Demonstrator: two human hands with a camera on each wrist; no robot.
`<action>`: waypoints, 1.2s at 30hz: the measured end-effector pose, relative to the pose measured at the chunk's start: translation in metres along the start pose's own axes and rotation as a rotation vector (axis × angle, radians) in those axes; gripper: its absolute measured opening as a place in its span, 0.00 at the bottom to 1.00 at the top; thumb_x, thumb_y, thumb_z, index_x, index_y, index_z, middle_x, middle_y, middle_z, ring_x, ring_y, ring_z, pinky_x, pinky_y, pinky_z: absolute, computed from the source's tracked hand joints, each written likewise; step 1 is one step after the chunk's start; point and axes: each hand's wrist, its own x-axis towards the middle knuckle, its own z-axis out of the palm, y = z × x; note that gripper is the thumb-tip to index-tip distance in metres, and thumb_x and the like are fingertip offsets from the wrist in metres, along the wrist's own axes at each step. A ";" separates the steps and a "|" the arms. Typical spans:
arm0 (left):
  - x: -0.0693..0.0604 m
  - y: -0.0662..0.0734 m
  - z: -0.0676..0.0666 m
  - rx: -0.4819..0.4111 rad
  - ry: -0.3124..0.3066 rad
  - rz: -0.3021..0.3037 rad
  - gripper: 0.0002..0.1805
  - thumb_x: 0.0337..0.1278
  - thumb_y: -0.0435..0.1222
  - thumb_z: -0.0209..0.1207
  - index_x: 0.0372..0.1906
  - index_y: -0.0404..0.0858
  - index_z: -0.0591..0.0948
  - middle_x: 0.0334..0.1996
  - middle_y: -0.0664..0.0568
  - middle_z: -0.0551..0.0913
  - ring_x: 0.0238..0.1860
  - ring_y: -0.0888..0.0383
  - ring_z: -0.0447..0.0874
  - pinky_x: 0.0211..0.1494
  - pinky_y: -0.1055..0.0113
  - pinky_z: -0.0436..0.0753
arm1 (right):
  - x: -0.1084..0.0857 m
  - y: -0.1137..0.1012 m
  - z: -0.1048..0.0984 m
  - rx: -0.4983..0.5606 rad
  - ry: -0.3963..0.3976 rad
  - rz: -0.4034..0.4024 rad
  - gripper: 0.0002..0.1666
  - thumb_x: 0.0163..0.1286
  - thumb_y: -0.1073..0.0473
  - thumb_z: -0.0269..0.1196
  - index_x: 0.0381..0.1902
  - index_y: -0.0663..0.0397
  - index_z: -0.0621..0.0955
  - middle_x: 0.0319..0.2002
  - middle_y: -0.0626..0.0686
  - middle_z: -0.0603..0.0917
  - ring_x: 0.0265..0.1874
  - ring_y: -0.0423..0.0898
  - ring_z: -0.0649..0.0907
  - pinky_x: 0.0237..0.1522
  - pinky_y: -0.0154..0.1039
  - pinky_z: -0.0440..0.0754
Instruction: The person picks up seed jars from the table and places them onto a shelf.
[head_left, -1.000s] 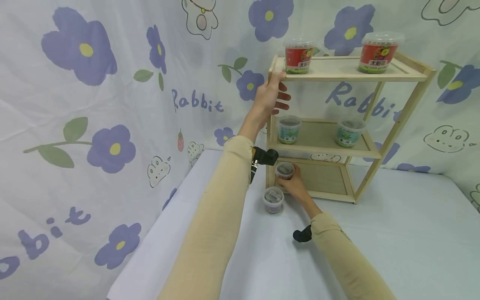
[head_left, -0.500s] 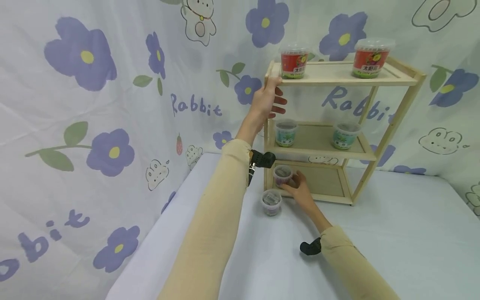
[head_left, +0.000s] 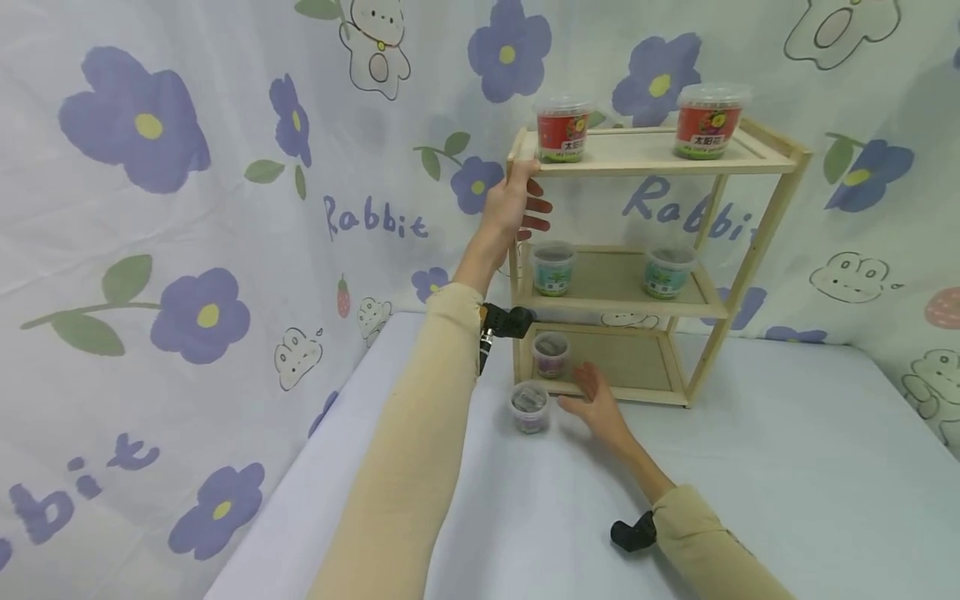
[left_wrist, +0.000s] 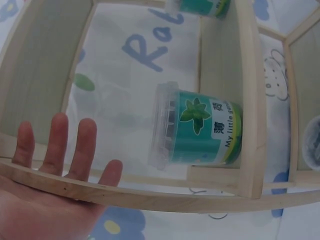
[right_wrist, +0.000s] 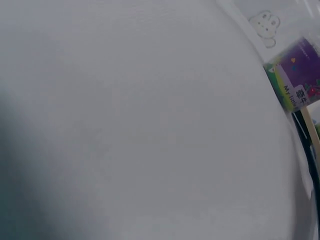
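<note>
My left hand (head_left: 510, 204) holds the wooden shelf rack (head_left: 652, 304) at its upper left corner post. In the left wrist view its fingers (left_wrist: 82, 150) reach past the post, well spread. Low on the right, my right hand (head_left: 600, 408) is off any object, fingers apart, just right of a purple-labelled lidded plastic cup (head_left: 529, 408) on the table. Another such cup (head_left: 551, 354) stands on the bottom shelf at its left end. A purple-labelled cup (right_wrist: 300, 75) shows at the right wrist view's edge; the right fingers are not clearly visible there.
Two red-labelled cups, left (head_left: 562, 133) and right (head_left: 708, 125), stand on the top shelf. Teal-labelled cups, left (head_left: 553, 271) and right (head_left: 669, 273), stand on the middle shelf. A patterned cloth (head_left: 225, 167) hangs behind the white table (head_left: 787, 467).
My right hand has let go of the cup on the bottom shelf and drawn back toward the cup on the table. My left hand stays at the rack's corner. The head view has shifted slightly.
</note>
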 end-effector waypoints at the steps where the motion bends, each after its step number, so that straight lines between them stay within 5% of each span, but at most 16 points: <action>1: 0.000 0.000 0.000 -0.002 0.000 0.001 0.27 0.66 0.60 0.44 0.41 0.40 0.75 0.41 0.43 0.86 0.40 0.43 0.87 0.46 0.51 0.76 | -0.002 0.001 0.000 0.005 -0.002 -0.001 0.56 0.66 0.63 0.66 0.76 0.66 0.41 0.76 0.68 0.53 0.76 0.62 0.53 0.75 0.54 0.48; 18: 0.001 -0.001 -0.002 -0.003 -0.007 -0.015 0.27 0.66 0.60 0.44 0.43 0.40 0.75 0.43 0.42 0.86 0.43 0.42 0.86 0.36 0.63 0.74 | -0.021 0.009 0.022 0.119 -0.116 0.011 0.55 0.63 0.71 0.66 0.75 0.71 0.43 0.74 0.73 0.54 0.76 0.64 0.51 0.75 0.50 0.46; 27: -0.001 -0.001 -0.007 -0.004 0.000 -0.021 0.27 0.66 0.60 0.44 0.43 0.40 0.75 0.35 0.50 0.85 0.39 0.46 0.87 0.46 0.53 0.76 | -0.009 0.008 0.036 0.031 -0.160 0.003 0.54 0.63 0.68 0.67 0.75 0.71 0.46 0.72 0.72 0.59 0.75 0.63 0.57 0.75 0.50 0.52; 36: 0.001 0.001 -0.003 -0.011 -0.024 -0.027 0.24 0.67 0.59 0.44 0.40 0.43 0.75 0.43 0.43 0.86 0.45 0.41 0.86 0.46 0.53 0.76 | 0.008 0.011 0.046 -0.079 -0.199 -0.002 0.54 0.58 0.65 0.72 0.74 0.67 0.54 0.68 0.68 0.66 0.70 0.62 0.66 0.72 0.55 0.59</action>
